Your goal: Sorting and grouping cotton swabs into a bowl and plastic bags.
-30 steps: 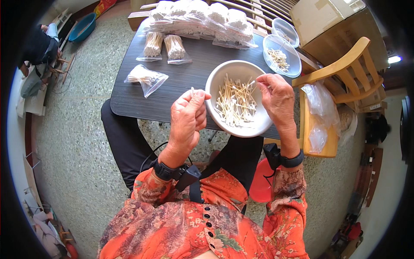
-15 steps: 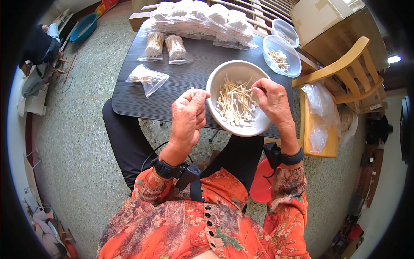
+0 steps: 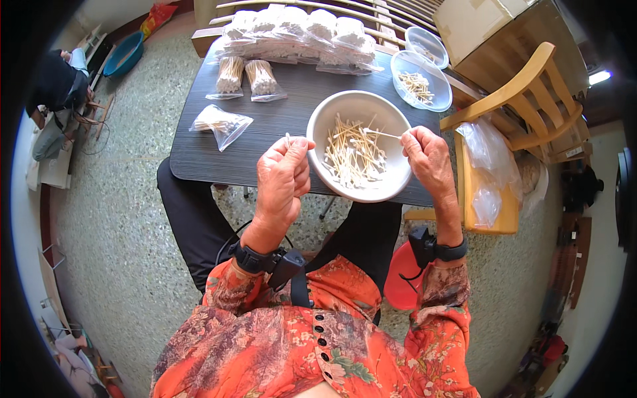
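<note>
A grey-white bowl (image 3: 397, 174) full of loose cotton swabs (image 3: 350, 156) sits at the table's near edge. My right hand (image 3: 431, 162) is at the bowl's right rim, thumb and fingers pinching one cotton swab (image 3: 383, 133) by its end; it points left over the pile. Beside the left rim, my left hand (image 3: 282, 178) is closed, with a white tip like a cotton swab's end (image 3: 288, 138) poking up from the fingers. The rest of what it holds is hidden. To its left lies a clear zip bag (image 3: 224, 125) with some swabs inside.
Two filled swab bags (image 3: 263, 79) stand farther back, before a heap of packed bags (image 3: 298, 40). At the back right are a clear tub (image 3: 421, 83) with swabs and another tub (image 3: 426, 46). A wooden chair (image 3: 505, 215) holding plastic bags stands right of the dark table (image 3: 292, 109).
My right hand has moved up out of the bowl to its right rim, drawing one cotton swab into view. The left hand stays closed beside the bowl. The whole view has shifted slightly.
</note>
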Motion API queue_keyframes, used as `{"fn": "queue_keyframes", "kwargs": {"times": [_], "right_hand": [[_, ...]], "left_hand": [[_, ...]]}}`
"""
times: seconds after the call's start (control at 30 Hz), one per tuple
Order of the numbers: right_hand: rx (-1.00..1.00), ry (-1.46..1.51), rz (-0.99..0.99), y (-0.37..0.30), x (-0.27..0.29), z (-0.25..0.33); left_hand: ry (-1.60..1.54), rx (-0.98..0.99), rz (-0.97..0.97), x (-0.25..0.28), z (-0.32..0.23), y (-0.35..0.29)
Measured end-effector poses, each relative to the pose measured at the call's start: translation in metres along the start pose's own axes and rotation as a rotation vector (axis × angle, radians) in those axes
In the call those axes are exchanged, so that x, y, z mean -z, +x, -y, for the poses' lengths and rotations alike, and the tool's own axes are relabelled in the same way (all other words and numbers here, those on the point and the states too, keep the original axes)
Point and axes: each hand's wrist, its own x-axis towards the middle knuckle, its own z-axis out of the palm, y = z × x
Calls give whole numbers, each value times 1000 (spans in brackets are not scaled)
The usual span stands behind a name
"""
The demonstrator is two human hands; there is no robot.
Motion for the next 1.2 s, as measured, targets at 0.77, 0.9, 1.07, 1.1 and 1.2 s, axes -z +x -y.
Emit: {"fn": "queue_keyframes", "kwargs": {"times": [0.77,0.9,1.07,1.1,1.2], "right_hand": [[177,205,-155,-61,-31,52],[-101,985,-6,-66,-39,53],[-154,1183,-100,-69,-58,52],[-155,1185,-102,-68,-61,54],[-94,1242,-155,-67,-69,54]], "left_hand": [[296,-183,65,-21,6,-20],[104,-79,46,-17,3,-20],[17,52,53,-13,3,-16],[21,73,85,-11,4,-16],[34,108,129,-10,3,-16]]}}
